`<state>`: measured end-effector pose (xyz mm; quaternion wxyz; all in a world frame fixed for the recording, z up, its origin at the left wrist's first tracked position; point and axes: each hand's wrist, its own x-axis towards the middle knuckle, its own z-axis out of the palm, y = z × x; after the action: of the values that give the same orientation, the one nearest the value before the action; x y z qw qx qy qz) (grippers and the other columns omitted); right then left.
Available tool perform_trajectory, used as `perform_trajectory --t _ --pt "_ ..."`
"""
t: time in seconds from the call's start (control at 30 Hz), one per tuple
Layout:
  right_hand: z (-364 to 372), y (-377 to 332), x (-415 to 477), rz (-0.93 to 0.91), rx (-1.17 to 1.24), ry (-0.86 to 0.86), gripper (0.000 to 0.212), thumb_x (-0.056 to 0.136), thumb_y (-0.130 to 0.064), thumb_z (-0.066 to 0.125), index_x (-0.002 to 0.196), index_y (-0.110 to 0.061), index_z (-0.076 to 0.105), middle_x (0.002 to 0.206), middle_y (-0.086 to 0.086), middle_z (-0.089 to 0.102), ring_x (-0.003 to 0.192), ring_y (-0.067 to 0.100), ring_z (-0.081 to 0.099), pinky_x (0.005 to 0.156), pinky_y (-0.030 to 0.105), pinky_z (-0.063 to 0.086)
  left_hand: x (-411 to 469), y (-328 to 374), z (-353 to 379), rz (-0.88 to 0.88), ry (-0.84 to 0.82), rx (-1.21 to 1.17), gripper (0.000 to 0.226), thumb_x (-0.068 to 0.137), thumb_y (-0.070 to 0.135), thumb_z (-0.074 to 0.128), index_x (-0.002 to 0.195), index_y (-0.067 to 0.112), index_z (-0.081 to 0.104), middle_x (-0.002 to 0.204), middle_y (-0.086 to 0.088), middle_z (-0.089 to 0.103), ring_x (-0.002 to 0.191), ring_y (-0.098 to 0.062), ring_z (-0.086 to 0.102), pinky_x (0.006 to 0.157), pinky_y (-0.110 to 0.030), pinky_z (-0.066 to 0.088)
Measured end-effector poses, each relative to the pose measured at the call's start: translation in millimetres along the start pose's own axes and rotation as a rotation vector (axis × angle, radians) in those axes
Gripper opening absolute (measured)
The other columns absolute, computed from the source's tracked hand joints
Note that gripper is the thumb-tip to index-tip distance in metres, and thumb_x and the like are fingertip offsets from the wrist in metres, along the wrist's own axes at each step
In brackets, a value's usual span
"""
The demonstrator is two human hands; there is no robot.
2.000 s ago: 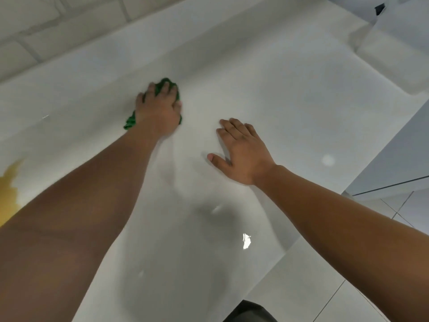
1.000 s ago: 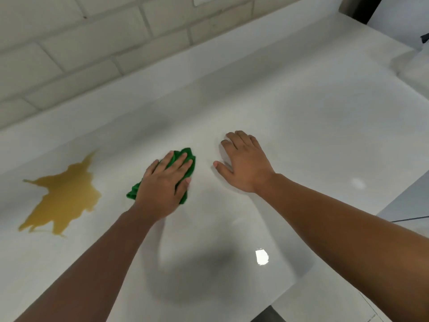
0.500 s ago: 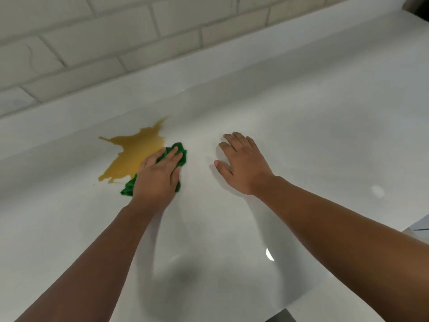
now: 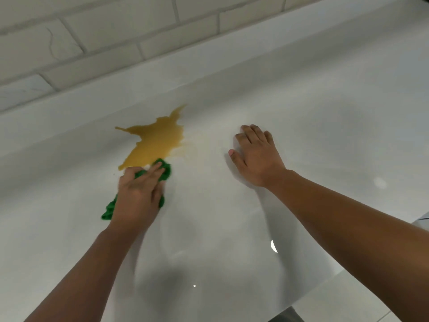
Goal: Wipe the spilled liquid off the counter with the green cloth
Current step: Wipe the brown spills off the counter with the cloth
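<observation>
A yellow-brown puddle of spilled liquid [image 4: 155, 141] lies on the glossy white counter [image 4: 313, 117], a little left of centre. My left hand [image 4: 138, 194] presses flat on the crumpled green cloth [image 4: 165, 169], fingers straight. The cloth's far edge touches the near edge of the puddle; another green corner sticks out below my wrist on the left. My right hand [image 4: 257, 156] rests palm-down on the bare counter to the right of the puddle, fingers spread and holding nothing.
A white brick-tile wall [image 4: 104, 43] rises behind a low white upstand at the back of the counter. The counter's front edge runs along the lower right, with floor tiles [image 4: 383, 298] beyond it.
My left hand has slid the green cloth leftward across the counter until it met the puddle's near edge. My right hand has stayed flat on the counter. My view swung left, bringing the puddle to centre.
</observation>
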<state>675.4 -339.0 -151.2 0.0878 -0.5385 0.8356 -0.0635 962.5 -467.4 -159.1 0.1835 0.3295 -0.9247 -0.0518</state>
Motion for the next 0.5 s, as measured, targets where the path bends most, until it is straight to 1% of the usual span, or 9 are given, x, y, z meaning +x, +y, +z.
perform_trajectory --t 0.07,0.13,0.17,0.2,0.27,0.33,0.4,0.5 --pt "-0.3 -5.5 2.6 -0.007 -0.001 0.000 0.078 0.090 -0.060 0.007 0.145 -0.013 0.037 0.160 0.012 0.024 0.150 0.030 0.013 0.121 0.051 0.012 0.9 -21.1 -7.7 -0.235 0.072 0.017 0.033 0.096 0.015 0.053 0.127 0.009 0.062 0.115 -0.015 0.067 0.103 -0.037 0.046 0.089 -0.050 0.044" --pt "-0.2 -11.2 4.3 -0.026 -0.002 -0.008 0.079 0.090 -0.061 0.006 0.145 -0.013 0.036 0.161 0.012 0.023 0.150 0.030 0.011 0.121 0.051 0.011 15.0 -44.4 -7.5 -0.446 0.089 0.054 0.034 0.098 0.014 0.051 0.131 0.009 0.058 0.109 -0.018 0.066 0.104 -0.040 0.045 0.089 -0.049 0.040" --pt "-0.1 -13.5 4.9 -0.033 -0.001 -0.016 0.080 0.089 -0.061 0.005 0.146 -0.013 0.035 0.161 0.011 0.021 0.151 0.030 0.010 0.121 0.052 0.010 26.4 -54.5 -4.6 -0.505 0.076 0.077 0.034 0.098 0.017 0.048 0.129 0.008 0.058 0.110 -0.019 0.066 0.105 -0.042 0.045 0.089 -0.049 0.039" --pt "0.4 -15.5 5.1 -0.036 0.000 -0.023 0.081 0.089 -0.062 0.005 0.147 -0.014 0.034 0.162 0.011 0.020 0.151 0.029 0.009 0.122 0.052 0.009 39.3 -60.0 -1.6 -0.528 0.052 0.092 0.035 0.098 0.021 0.046 0.126 0.005 0.060 0.109 -0.021 0.067 0.105 -0.044 0.046 0.088 -0.048 0.039" --pt "2.2 -18.4 4.9 -0.033 -0.006 -0.024 0.082 0.088 -0.063 0.004 0.147 -0.014 0.034 0.162 0.011 0.019 0.151 0.030 0.009 0.121 0.052 0.009 69.7 -57.5 6.7 -0.505 0.000 0.094 0.041 0.095 0.028 0.041 0.121 0.004 0.062 0.111 -0.022 0.066 0.109 -0.045 0.048 0.090 -0.048 0.040" --pt "4.5 -19.0 5.3 -0.026 -0.011 -0.025 0.081 0.088 -0.063 0.005 0.147 -0.014 0.032 0.162 0.011 0.018 0.151 0.029 0.008 0.121 0.053 0.008 96.5 -39.2 17.9 -0.415 -0.049 0.061 0.042 0.097 0.029 0.042 0.125 0.005 0.062 0.125 -0.021 0.062 0.115 -0.044 0.047 0.095 -0.048 0.038" --pt "5.3 -19.0 5.9 -0.018 -0.011 -0.032 0.080 0.089 -0.063 0.006 0.149 -0.015 0.031 0.163 0.010 0.016 0.151 0.029 0.006 0.121 0.053 0.007 110.1 -12.8 30.4 -0.240 -0.115 0.073 0.046 0.097 0.033 0.039 0.129 0.008 0.061 0.136 -0.012 0.059 0.116 -0.042 0.048 0.094 -0.048 0.039" --pt "3.9 -18.3 6.5 -0.023 -0.012 -0.034 0.081 0.089 -0.062 0.006 0.149 -0.015 0.031 0.163 0.010 0.017 0.151 0.029 0.007 0.121 0.052 0.008 99.7 23.7 39.5 -0.023 -0.194 0.108 0.052 0.096 0.040 0.035 0.133 0.014 0.059 0.140 -0.004 0.057 0.113 -0.037 0.049 0.087 -0.045 0.041"
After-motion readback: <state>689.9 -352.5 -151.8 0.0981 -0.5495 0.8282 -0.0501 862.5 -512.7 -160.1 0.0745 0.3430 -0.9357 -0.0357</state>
